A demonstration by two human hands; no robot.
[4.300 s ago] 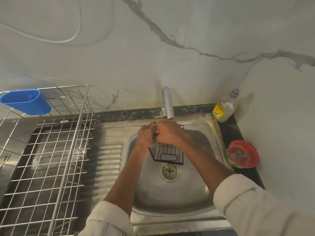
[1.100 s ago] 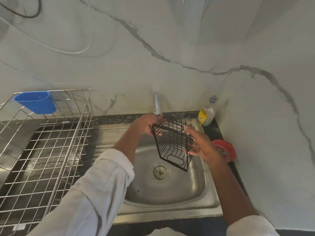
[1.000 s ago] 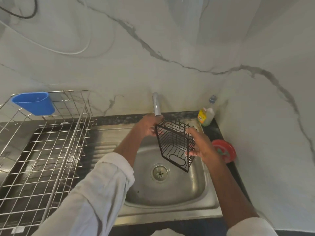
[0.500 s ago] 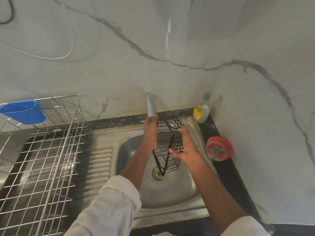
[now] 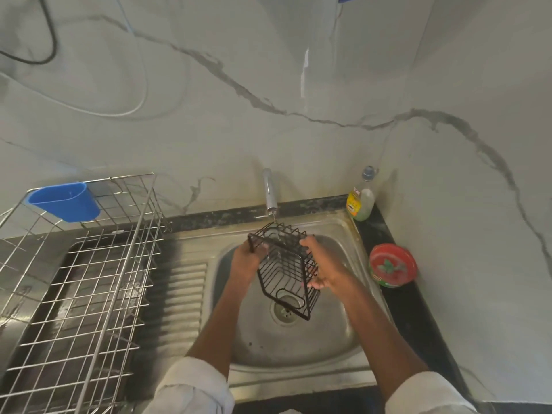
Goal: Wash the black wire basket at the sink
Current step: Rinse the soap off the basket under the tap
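The black wire basket [image 5: 285,271] hangs tilted over the steel sink [image 5: 301,345], its open top turned up toward the tap [image 5: 269,191]. A thin stream of water falls from the tap into it. My left hand [image 5: 246,261] grips the basket's left rim. My right hand [image 5: 324,268] holds its right side, fingers curled around the wires. The basket's lower end sits above the drain [image 5: 285,312].
A steel wire dish rack [image 5: 86,282] with a blue plastic cup [image 5: 64,201] stands on the drainboard at left. A dish-soap bottle [image 5: 361,198] and a round red-lidded tub [image 5: 391,265] sit on the dark counter at right. Marble wall behind.
My left hand has left the tap and taken the basket's left rim. The basket has turned from edge-on to face up under the water.
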